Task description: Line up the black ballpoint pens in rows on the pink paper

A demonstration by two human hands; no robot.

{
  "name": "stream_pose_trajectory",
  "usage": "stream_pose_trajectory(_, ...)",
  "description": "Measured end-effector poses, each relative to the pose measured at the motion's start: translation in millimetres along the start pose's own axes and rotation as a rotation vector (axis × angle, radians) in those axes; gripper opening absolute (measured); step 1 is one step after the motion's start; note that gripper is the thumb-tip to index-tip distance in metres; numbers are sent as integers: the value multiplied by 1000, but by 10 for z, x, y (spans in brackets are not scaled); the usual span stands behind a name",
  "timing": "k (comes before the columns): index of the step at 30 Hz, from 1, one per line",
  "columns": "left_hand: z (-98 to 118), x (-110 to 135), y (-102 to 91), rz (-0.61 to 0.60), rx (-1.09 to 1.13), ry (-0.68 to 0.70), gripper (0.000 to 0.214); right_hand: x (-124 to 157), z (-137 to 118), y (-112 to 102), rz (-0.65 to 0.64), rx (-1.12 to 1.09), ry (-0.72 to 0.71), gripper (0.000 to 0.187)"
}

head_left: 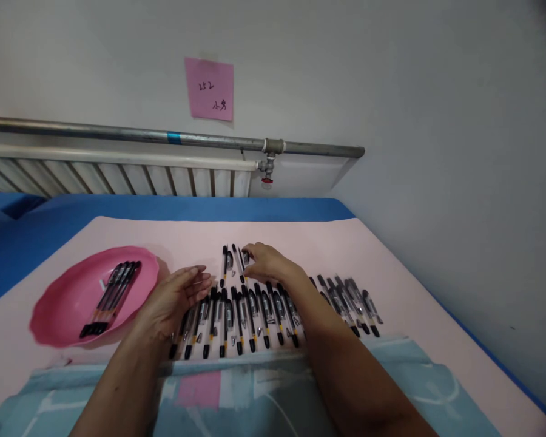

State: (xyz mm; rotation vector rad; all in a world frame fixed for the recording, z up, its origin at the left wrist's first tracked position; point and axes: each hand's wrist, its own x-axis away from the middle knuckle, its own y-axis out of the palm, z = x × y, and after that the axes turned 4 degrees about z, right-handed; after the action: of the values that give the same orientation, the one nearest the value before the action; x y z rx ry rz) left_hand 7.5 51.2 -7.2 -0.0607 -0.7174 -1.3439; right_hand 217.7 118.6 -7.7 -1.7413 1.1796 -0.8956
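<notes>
Left of frame: pink bowl (68, 303), capped pens (116, 294) inside, lying slanted. Left hand (186, 291), left of centre, loose, fingers part-curled, nothing seen in it, by the upper left end of the pen row (237, 321). Centre, above the row: slim pen (239, 264), long axis roughly up-down, top leaning left, just left of right fingertips; right hand nearer. Right hand (266, 261): thumb and finger around black cap (246, 257), can't tell if pinched. More pens (346, 306) right of the forearm.
</notes>
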Motion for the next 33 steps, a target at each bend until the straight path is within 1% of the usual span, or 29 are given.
stream_pose_trajectory(7,-3,-8,-1,2,-13,-4,12,25,-85,-30,13,33,51,49)
stream_pose_trajectory(12,4,1,2,-2,-13,-1,12,8,-57,2,30,34,27,43)
stream_pose_trajectory(14,8,9,5,2,-16,2,12,-1,-29,17,36,23,0,48)
stream_pose_trajectory(19,5,9,3,9,-22,7,11,7,-7,11,-4,-2,-41,77)
stream_pose_trajectory(21,1,3,0,9,-19,7,11,20,-27,7,-13,7,-28,80)
stream_pose_trajectory(23,-1,-2,-1,3,-17,10,12,31,-56,23,6,23,-5,73)
stream_pose_trajectory(26,-2,-1,3,-2,-16,18,12,33,-103,95,74,70,22,55)
stream_pose_trajectory(28,-2,3,6,0,-20,19,12,28,-133,160,126,109,39,46)
stream_pose_trajectory(30,-5,4,7,3,-29,17,12,21,-161,217,172,146,60,42)
stream_pose_trajectory(33,-11,-2,3,3,-36,18,12,15,-188,263,200,179,85,41)
